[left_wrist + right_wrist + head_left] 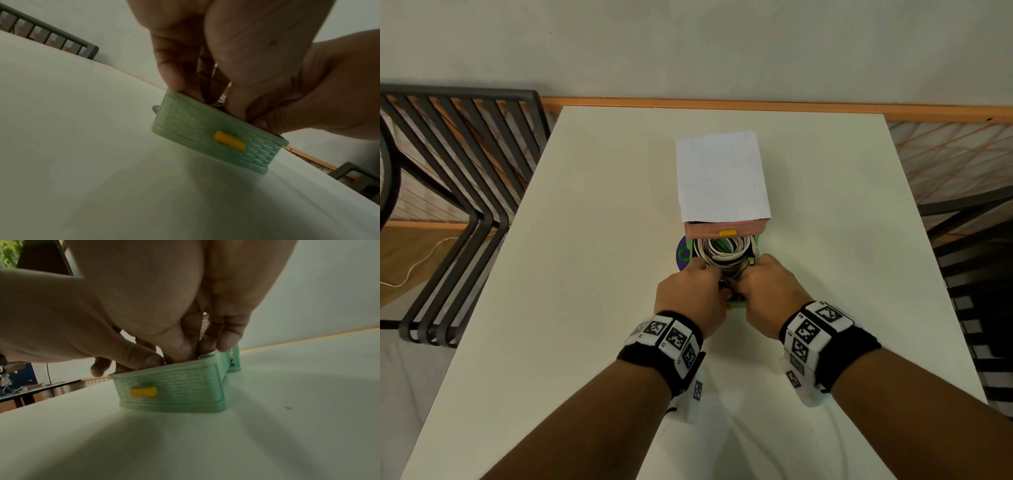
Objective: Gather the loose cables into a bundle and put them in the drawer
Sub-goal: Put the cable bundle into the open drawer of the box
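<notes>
Two hands tucking a coiled bundle of cables (724,255) into an open green drawer (207,138), pulled out toward the person from a small drawer unit (724,178) on the white table (585,240). The coil of white and dark cables lies flat inside the drawer; its far loops show behind the knuckles, its near part is hidden under the fingers. The coil looks slightly elongated, with its long axis along the drawer's pull-out direction, away from the person toward the unit; no plug end can be made out. The left hand (690,291) and right hand (767,284) sit side by side, nearly touching, fingers curled down into the near end of the drawer and pressing or pinching the cables; the exact grip is hidden. Risks, as judged: the springy coil may rise when released, leaving a loop over the rim to jam under the pink drawer (726,230) above on closing; downward pressure on the near end may tip the light drawer. The drawer's yellow handle (143,391) faces the person. A purple disc (682,257) lies just left of the drawer.
</notes>
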### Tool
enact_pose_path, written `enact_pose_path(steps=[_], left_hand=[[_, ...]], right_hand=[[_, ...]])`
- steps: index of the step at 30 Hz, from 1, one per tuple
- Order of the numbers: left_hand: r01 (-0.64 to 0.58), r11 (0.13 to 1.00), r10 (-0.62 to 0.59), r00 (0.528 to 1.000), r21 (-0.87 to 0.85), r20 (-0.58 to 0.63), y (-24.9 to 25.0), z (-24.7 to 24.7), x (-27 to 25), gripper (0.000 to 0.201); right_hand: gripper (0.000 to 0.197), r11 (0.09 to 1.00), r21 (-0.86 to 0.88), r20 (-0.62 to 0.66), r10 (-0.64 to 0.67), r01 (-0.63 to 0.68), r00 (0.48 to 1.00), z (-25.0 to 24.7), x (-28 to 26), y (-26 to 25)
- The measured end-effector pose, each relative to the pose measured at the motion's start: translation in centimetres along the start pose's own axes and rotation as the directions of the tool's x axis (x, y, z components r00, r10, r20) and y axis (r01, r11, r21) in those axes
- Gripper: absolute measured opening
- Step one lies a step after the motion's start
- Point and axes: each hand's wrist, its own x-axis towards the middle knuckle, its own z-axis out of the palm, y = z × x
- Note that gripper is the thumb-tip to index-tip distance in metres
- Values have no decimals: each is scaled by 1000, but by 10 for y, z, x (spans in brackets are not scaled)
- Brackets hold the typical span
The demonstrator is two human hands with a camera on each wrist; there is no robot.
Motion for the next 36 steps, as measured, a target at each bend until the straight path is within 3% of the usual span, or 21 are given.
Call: enact_pose_path(steps=[2, 3, 5, 7, 11, 14, 17, 23, 30, 36], left_hand=[[24, 1000, -24, 1000, -12, 16, 2, 0, 3, 22], [20, 1000, -20, 1000, -11, 24, 2, -1, 4, 23], [-30, 999, 29, 999, 23, 37, -2, 1, 2, 29], [-90, 995, 88, 995, 35, 46, -9, 8, -2, 35], [-139, 988, 139, 990, -73, -1, -16, 16, -13, 25], [-225, 963, 228, 974, -151, 6, -20, 18, -17, 46], [-326, 945, 326, 943, -20, 58, -27, 23, -21, 54], [-277, 946, 238, 946, 167, 219, -17, 18, -29, 79], [-234, 969, 212, 950, 76, 229, -24, -1, -26, 70], [-294, 951, 272, 942, 93, 197, -35, 8, -31, 68]], right_hand=[[26, 992, 126, -116, 0, 15, 993, 2, -6, 0], [22, 980, 199, -233, 46, 1, 971, 1, -9, 1], [23, 937, 342, -404, 217, -73, 889, -1, -11, 6], [36, 902, 403, -358, 311, -155, 881, -3, -8, 10], [29, 926, 358, -306, 240, -122, 921, 5, -5, 10], [39, 931, 339, -274, 236, -136, 932, 8, -8, 12], [47, 947, 279, -218, 222, -157, 951, 11, -7, 11], [52, 927, 337, -195, 242, -167, 950, 13, -5, 8], [66, 919, 368, -180, 222, -143, 958, 10, -10, 8], [90, 941, 319, -113, 156, -113, 981, 11, -14, 13]])
